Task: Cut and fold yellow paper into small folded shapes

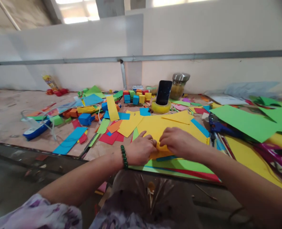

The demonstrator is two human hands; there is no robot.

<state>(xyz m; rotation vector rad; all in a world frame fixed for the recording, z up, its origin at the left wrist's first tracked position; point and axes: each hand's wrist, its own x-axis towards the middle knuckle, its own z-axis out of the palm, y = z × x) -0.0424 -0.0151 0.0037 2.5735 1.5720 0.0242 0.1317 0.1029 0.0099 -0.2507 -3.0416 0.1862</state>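
Note:
Close to the table's front edge, my left hand has its fingers closed on one side of a small folded piece of yellow paper. A ring and a green bead bracelet are on that arm. From the other side, my right hand pinches the same piece with curled fingers, which partly hide it. Beneath both hands lie large yellow sheets, on top of green sheets and a red one that reach the edge.
Behind stand a phone in a yellow tape roll, a lidded glass jar and several coloured paper cubes. Paper scraps and a blue-and-white power strip with cables lie left. Green sheets and a purple tool lie right.

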